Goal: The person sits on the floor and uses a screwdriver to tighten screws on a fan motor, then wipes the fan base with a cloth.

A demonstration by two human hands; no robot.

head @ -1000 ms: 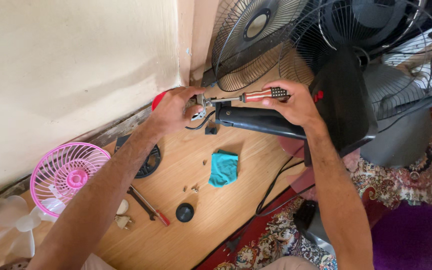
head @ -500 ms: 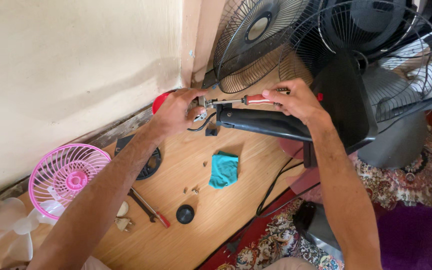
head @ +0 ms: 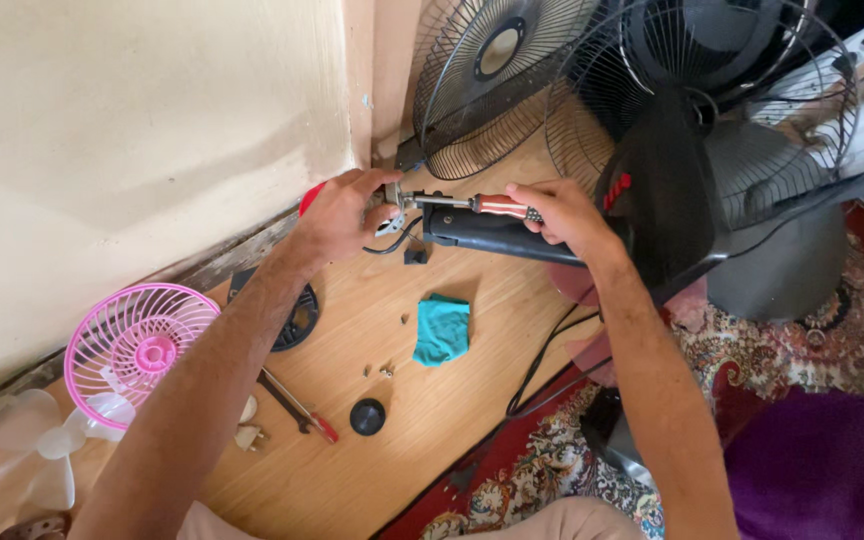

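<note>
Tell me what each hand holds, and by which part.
The right hand grips a screwdriver by its red striped handle. The left hand holds a small metal part at the black fan pole's end.

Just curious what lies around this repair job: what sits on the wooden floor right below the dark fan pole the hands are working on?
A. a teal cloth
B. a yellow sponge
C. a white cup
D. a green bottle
A: a crumpled teal cloth lies on the wooden floor just below the dark fan pole.
</note>
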